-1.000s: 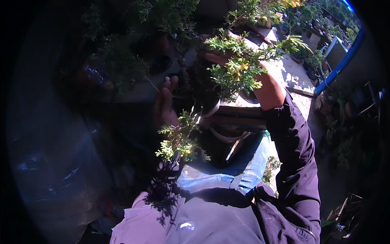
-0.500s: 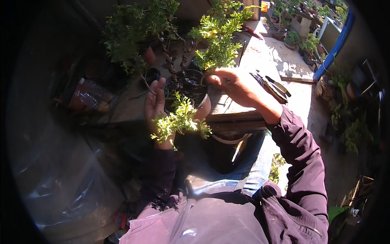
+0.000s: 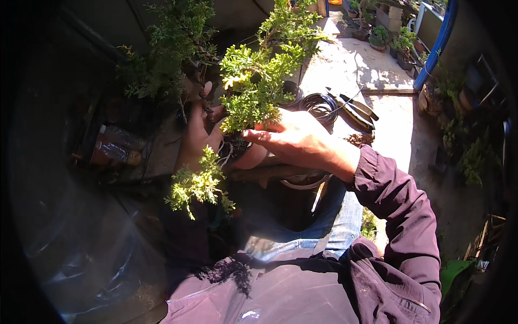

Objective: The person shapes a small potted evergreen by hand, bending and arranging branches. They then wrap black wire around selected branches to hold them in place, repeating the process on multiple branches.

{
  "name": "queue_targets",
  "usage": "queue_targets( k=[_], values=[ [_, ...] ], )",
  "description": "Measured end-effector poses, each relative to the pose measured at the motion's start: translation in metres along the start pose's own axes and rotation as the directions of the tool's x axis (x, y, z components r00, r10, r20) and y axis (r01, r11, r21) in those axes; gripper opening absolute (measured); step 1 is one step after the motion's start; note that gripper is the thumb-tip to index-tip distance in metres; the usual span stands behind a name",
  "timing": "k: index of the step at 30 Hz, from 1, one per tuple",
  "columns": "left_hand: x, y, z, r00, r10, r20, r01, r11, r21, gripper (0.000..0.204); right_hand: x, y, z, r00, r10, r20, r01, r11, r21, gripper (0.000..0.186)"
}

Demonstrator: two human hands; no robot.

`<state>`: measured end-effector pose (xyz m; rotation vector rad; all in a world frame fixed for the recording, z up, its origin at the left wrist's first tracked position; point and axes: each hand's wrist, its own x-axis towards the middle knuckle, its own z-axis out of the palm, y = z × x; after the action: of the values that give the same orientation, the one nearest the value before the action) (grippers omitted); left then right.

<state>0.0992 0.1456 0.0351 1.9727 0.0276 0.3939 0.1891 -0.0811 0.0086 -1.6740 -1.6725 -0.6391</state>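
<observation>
A potted juniper bonsai [image 3: 251, 92] with wire-wrapped stems stands in front of me, its bright green foliage leaning over the work table. Its terracotta-coloured pot [image 3: 253, 157] shows partly below my hands. My left hand [image 3: 198, 132] is at the stems on the left, thumb and a fingertip curled around one, the other fingers hidden. From the right, my right hand [image 3: 302, 141] reaches in under the foliage, thumb and fingers closed at a branch that the leaves mostly cover. A low sprig [image 3: 197, 183] hangs in front of my left wrist.
A coil of dark wire [image 3: 319, 108] and black-handled pliers [image 3: 353, 112] lie on the sunlit table [image 3: 345, 65] to the right. A clear plastic bottle [image 3: 121, 143] sits in shade at the left. A blue pole [image 3: 440, 46] rises at the right, near small potted plants [image 3: 402, 40].
The juniper has turned and shifted, its bright foliage and low sprig now further left and nearer. My left hand has closed in around the stems; my right hand has moved lower and left.
</observation>
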Motion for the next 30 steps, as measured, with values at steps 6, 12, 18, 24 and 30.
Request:
queue_targets(
  k=[6, 12, 18, 24, 30],
  values=[
    [-0.001, -0.008, 0.003, 0.990, 0.121, 0.066, -0.116, 0.990, -0.080, 0.063, 0.001, -0.011, -0.015, 0.970, 0.055, 0.237, -0.047, 0.998, -0.038, 0.053],
    [-0.007, 0.006, 0.016, 0.998, 0.056, 0.023, -0.055, 0.998, -0.028, 0.052, 0.014, -0.011, -0.033, 0.953, 0.064, 0.295, -0.104, 0.987, 0.120, 0.031],
    [-0.017, 0.014, 0.005, 0.995, -0.004, 0.099, 0.019, 0.988, -0.151, 0.057, 0.018, -0.007, -0.051, 0.974, -0.035, 0.222, 0.044, 0.998, -0.034, 0.034],
    [-0.034, 0.015, 0.014, 0.993, 0.114, 0.030, -0.116, 0.993, 0.038, 0.059, 0.021, -0.014, -0.056, 0.959, -0.012, 0.284, 0.034, 0.997, -0.071, 0.034],
    [-0.040, 0.018, 0.017, 0.975, 0.222, 0.000, -0.221, 0.969, 0.106, 0.061, 0.013, -0.014, -0.056, 0.950, 0.033, 0.310, -0.009, 0.997, -0.078, 0.035]
  ],
)
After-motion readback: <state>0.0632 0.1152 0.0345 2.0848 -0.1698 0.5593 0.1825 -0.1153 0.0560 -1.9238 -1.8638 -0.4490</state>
